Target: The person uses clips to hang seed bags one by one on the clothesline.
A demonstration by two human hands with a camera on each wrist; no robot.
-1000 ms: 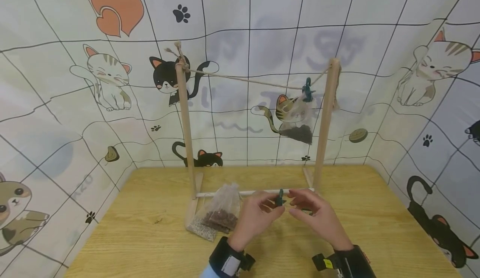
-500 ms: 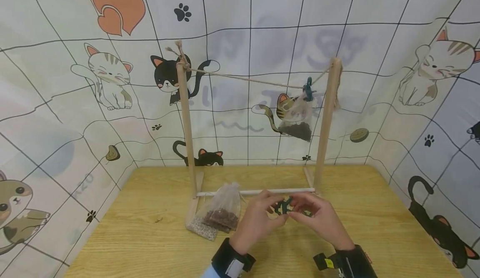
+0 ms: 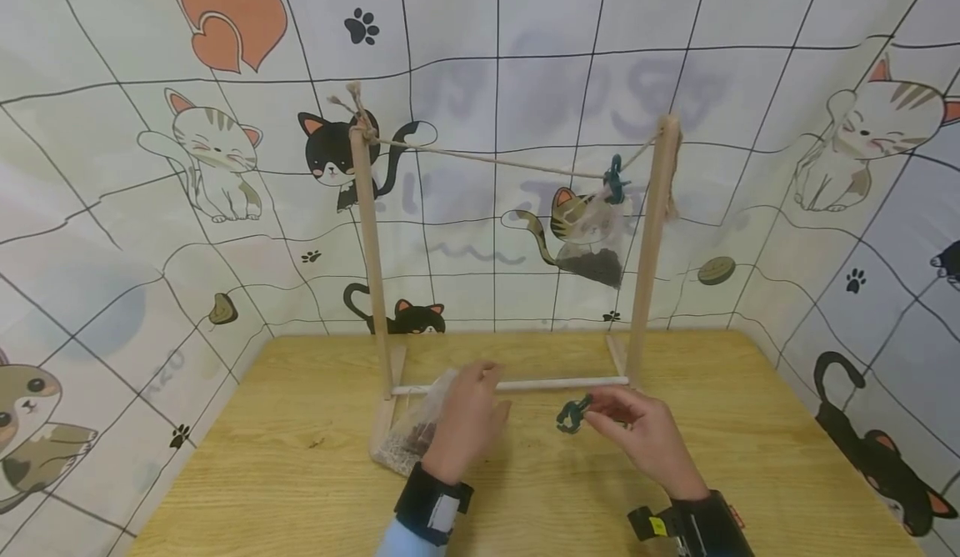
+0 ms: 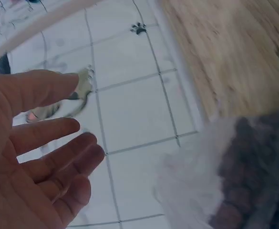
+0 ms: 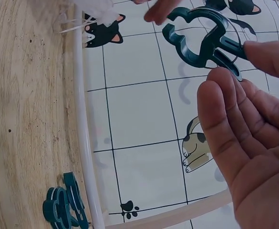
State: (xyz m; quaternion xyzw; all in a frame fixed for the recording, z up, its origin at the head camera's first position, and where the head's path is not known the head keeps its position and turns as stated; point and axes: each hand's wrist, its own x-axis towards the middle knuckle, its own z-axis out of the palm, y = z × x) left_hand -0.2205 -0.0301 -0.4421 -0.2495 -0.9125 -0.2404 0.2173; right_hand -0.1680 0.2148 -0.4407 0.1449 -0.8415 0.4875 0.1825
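My right hand (image 3: 648,436) pinches a dark green spring clip (image 3: 572,415) by its handles, between thumb and fingers. In the right wrist view the rounded jaws of the clip point away from the palm. My left hand (image 3: 468,419) is over the right side of a sheer drawstring bag (image 3: 435,407) with reddish-brown contents, covering part of it. Its fingers are loosely bent with nothing between them in the left wrist view, and the bag's gauzy top (image 4: 187,186) lies beside them. A bag of pale grains (image 3: 393,455) lies at the brown one's left.
A wooden frame (image 3: 651,248) stands behind the hands, a rope (image 3: 495,159) strung between its posts. Near the right post, a green clip (image 3: 615,182) holds a sheer bag (image 3: 592,263) with dark contents. More green clips (image 5: 58,207) lie by the white bar (image 3: 562,384).
Both hands were together at the clip. My left hand has let go and moved left over the brown bag, while my right hand keeps the clip, its jaws now turned leftward.
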